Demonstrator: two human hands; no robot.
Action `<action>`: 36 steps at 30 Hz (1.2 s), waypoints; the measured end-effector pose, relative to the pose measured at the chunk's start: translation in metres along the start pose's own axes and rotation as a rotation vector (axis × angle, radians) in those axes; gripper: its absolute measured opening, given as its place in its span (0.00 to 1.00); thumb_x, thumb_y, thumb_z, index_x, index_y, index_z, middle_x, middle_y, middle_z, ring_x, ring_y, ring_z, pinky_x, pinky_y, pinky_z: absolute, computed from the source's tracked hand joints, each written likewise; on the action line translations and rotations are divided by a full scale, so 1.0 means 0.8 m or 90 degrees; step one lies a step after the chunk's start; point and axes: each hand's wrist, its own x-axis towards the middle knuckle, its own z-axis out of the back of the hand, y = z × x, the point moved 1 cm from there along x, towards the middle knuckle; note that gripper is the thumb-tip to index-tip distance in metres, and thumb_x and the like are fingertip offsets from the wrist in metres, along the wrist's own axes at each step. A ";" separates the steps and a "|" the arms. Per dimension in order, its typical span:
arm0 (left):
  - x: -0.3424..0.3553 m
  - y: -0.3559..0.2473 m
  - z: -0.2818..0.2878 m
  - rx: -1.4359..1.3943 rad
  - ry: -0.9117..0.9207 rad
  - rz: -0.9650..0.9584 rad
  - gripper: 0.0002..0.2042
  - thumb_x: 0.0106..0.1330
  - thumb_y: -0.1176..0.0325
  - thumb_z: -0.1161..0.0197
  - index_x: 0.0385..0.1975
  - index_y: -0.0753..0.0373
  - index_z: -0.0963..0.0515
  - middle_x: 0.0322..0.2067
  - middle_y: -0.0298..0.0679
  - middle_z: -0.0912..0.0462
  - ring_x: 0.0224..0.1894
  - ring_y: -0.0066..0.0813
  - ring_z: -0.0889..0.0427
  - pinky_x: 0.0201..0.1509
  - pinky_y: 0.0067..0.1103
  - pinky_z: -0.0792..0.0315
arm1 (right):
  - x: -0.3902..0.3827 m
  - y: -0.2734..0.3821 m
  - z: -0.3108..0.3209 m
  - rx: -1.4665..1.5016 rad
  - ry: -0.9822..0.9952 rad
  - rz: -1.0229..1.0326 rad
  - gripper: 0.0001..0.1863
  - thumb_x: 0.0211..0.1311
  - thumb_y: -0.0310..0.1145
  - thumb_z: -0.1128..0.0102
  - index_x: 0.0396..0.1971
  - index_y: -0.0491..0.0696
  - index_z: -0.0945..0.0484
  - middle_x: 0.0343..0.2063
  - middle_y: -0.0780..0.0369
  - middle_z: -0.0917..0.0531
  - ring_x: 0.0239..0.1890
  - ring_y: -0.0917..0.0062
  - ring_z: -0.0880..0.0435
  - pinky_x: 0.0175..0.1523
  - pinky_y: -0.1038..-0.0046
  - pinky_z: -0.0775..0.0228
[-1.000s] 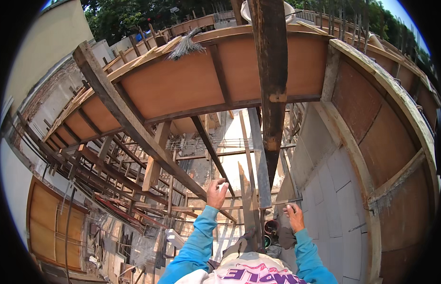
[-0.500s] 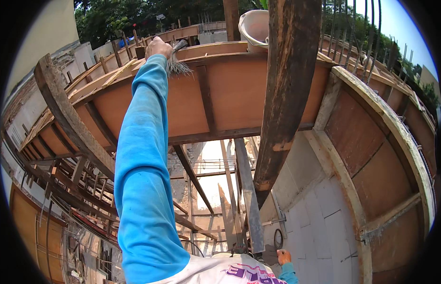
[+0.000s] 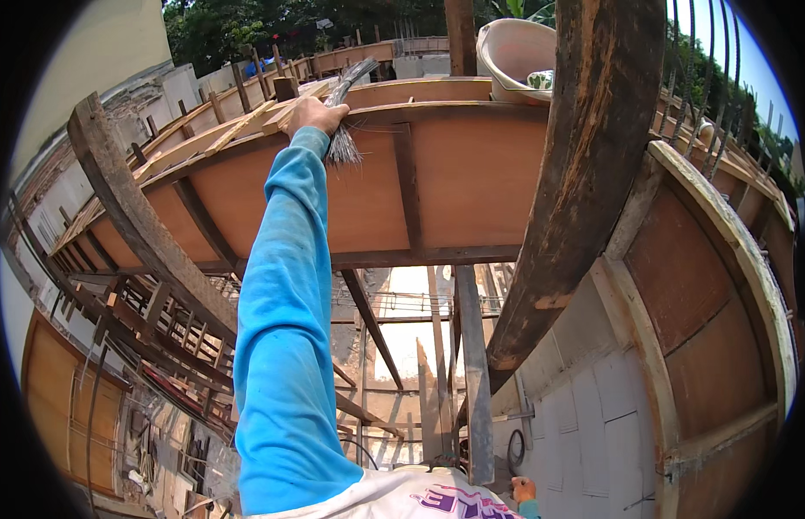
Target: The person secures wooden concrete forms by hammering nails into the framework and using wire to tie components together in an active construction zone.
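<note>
Wire bundle (image 3: 344,112) gripped in raised left hand (image 3: 314,114); right hand (image 3: 523,490) low, grip not discernible.

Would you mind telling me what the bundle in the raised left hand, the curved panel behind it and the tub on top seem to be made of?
The bundle in the left hand looks like thin grey metal wire: fine shiny strands, splayed at the ends. The curved panel seems smooth reddish-brown plywood, framed by rough timber battens. The tub is probably plastic, going by its pale, matte, moulded rim.

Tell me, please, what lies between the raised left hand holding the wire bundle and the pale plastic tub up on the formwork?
In the head view, only bare plywood formwork edge separates the left hand, gripping the wire bundle, from the tub.
</note>
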 end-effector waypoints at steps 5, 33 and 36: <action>-0.070 0.033 0.007 -0.207 -0.225 -0.080 0.27 0.43 0.54 0.31 0.41 0.65 0.24 0.40 0.44 0.20 0.41 0.38 0.18 0.48 0.29 0.24 | 0.071 0.079 0.028 -0.057 -0.033 0.239 0.11 0.62 0.33 0.42 0.38 0.40 0.22 0.26 0.59 0.17 0.23 0.77 0.19 0.26 0.74 0.26; -0.753 0.194 -0.095 -0.359 0.214 -0.059 0.36 0.41 0.62 0.23 0.51 0.65 0.33 0.49 0.49 0.28 0.53 0.42 0.28 0.57 0.34 0.35 | -0.257 0.615 -0.149 0.381 0.474 0.437 0.14 0.64 0.32 0.40 0.46 0.42 0.27 0.35 0.65 0.20 0.35 0.82 0.21 0.43 0.80 0.27; -0.729 0.210 -0.052 -0.244 0.251 -0.055 0.49 0.36 0.50 0.21 0.59 0.67 0.38 0.56 0.49 0.34 0.61 0.46 0.38 0.66 0.36 0.46 | -0.270 0.590 -0.155 0.324 0.412 0.546 0.11 0.65 0.32 0.40 0.43 0.43 0.26 0.35 0.65 0.20 0.35 0.84 0.23 0.42 0.81 0.28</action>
